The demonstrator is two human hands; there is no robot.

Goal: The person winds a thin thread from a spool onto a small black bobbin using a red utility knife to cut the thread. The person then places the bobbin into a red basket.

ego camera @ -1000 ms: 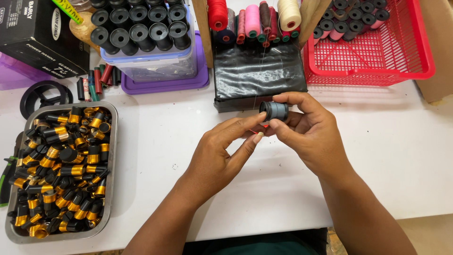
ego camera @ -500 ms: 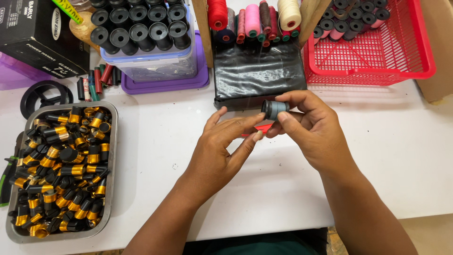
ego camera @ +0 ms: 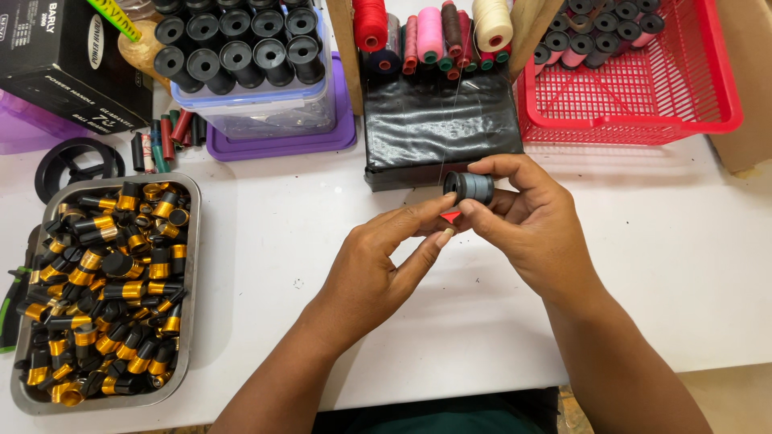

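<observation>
A steel tray (ego camera: pixel 191 265) heaped with black-and-gold caps (ego camera: pixel 104 289) sits at the tabletop's (ego camera: pixel 659 265) left edge, with a tub of black spools (ego camera: pixel 233 40) behind it at the far edge. Near the tabletop's middle, the left hand (ego camera: pixel 378 257) reaches up and to the right, its thumb and forefinger pinched together at a small red piece (ego camera: pixel 450 216) just below the bobbin (ego camera: pixel 468 186). The right hand (ego camera: pixel 527 221) is clamped on that grey bobbin, thumb below and fingers over the top, holding it above the surface in front of a black box (ego camera: pixel 438 128). The bobbin's long axis lies roughly left to right, its open end facing the left hand, so the left fingertips sit just below and beside that end. A thin thread (ego camera: pixel 447 137) appears to run up from the bobbin toward the coloured thread cones (ego camera: pixel 434 32) at the far edge. A red basket (ego camera: pixel 691 88) holding more spools stands at the far right corner.
</observation>
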